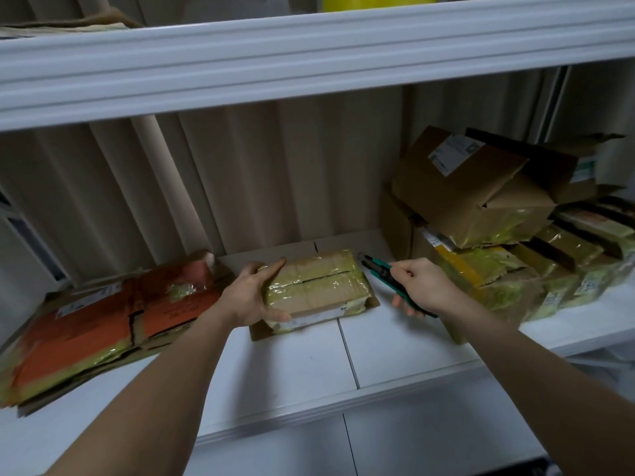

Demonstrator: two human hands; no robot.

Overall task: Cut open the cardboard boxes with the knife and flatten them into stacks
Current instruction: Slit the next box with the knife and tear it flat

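Centre frame, the left hand (252,297) clamps the taped box (316,286) on the white shelf (309,359); the right hand (421,286) grips the green knife (381,269), tip just beside the box. Risk: slick tape lets the blade skid toward those left fingers (275,266).

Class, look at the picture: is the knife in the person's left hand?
No: the right hand grips the green knife, while the left hand holds the taped box on the shelf.
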